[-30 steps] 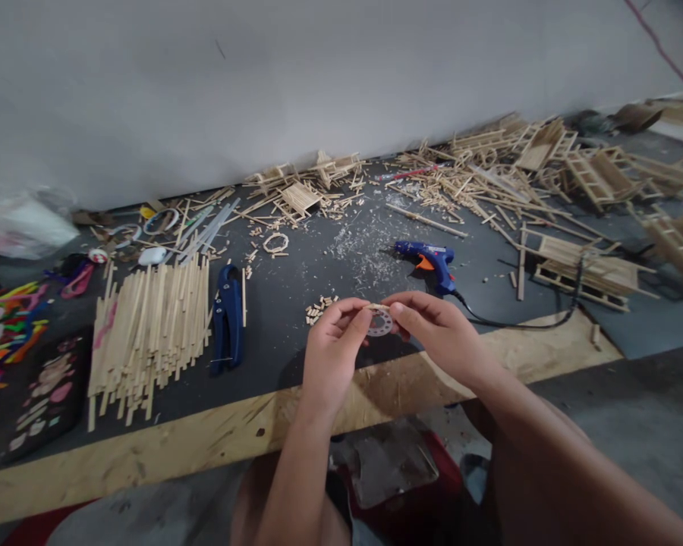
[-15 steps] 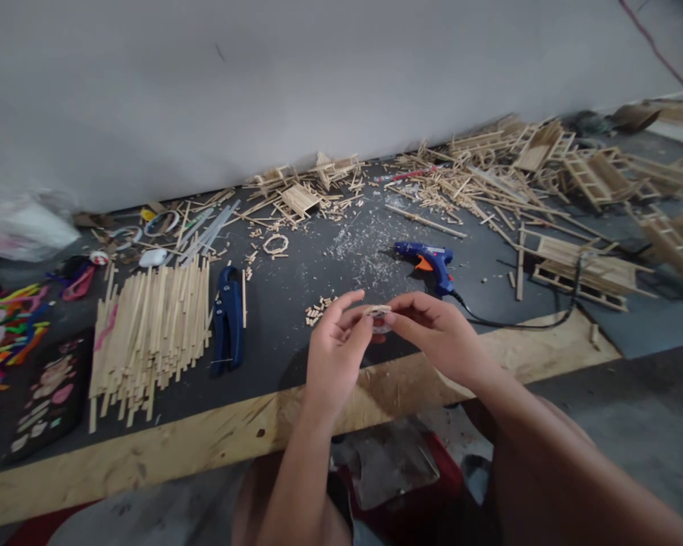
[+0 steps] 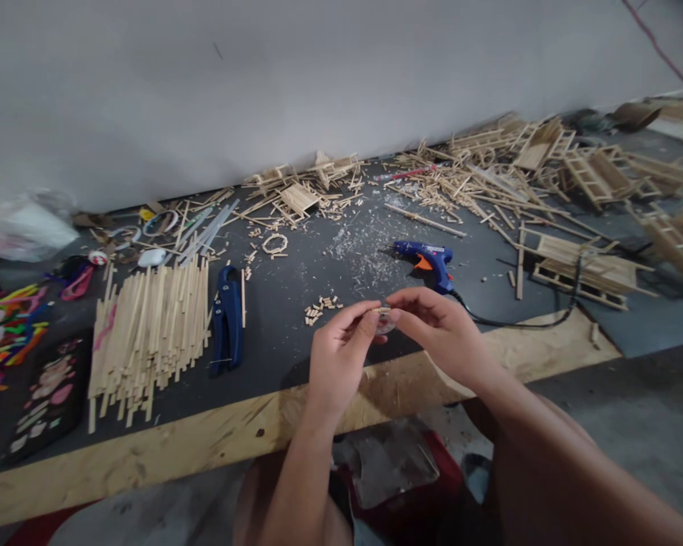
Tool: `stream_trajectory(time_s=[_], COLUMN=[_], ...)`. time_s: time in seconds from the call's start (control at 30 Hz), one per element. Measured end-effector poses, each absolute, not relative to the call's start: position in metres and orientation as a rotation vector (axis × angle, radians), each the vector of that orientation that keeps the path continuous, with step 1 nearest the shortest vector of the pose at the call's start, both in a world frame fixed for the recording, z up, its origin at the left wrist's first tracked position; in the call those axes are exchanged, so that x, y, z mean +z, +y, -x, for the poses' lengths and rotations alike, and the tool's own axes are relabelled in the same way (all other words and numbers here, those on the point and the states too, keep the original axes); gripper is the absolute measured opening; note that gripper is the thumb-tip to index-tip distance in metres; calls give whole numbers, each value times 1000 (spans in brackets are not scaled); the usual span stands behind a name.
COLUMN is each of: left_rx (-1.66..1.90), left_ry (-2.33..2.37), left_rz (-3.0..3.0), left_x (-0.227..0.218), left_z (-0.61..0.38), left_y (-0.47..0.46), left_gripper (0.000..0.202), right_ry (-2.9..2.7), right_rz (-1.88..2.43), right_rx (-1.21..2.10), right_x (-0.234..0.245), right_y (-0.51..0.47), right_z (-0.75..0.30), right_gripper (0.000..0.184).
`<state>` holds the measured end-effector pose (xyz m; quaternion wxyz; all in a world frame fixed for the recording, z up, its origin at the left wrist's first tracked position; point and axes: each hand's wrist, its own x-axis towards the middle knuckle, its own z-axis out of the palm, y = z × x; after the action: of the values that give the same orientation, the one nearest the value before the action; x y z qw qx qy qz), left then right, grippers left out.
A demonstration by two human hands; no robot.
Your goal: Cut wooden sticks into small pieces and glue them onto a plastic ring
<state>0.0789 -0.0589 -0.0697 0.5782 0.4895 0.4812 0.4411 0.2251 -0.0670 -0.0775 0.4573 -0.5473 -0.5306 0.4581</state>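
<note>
Just above the table's front edge, my left hand [image 3: 341,353] and my right hand [image 3: 439,327] pinch a small ring [image 3: 385,324] between them. It looks clear or whitish, with a bit of pale wood at its top edge; fingers cover much of it. My left thumb and forefinger close on its left side, my right ones on its right side. Short cut wooden pieces [image 3: 320,309] lie left of my fingers. Beyond my right hand rests a blue glue gun [image 3: 424,258] with an orange trigger. A ring of little sticks [image 3: 275,243] lies farther back.
Blue cutters [image 3: 228,318] lie beside a pile of wooden sticks [image 3: 153,326]. A dark phone [image 3: 51,398] and colourful pipe cleaners [image 3: 11,334] are at left. Clear glue sticks [image 3: 213,227] lie behind. Small stick-built furniture [image 3: 597,178] and loose sticks crowd the back right. The glue gun's cord [image 3: 524,324] trails right.
My left forefinger, raised before, has come down onto the ring's top edge. The ring is tilted a little differently and more covered. My right hand has hardly moved.
</note>
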Motion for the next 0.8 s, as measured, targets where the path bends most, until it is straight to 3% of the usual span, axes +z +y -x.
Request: stream_trajectory(time_s=[0.8], left_rx=[999], left_ry=[1119], left_rz=[-1217], left_x=[-76], left_z=[-77], left_y=[-60], left_gripper=[22], right_ry=[-1436], right_rz=[1412], right_rx=[1016], right_x=[-78], right_y=[-69], right_z=[-227], right_gripper=[12])
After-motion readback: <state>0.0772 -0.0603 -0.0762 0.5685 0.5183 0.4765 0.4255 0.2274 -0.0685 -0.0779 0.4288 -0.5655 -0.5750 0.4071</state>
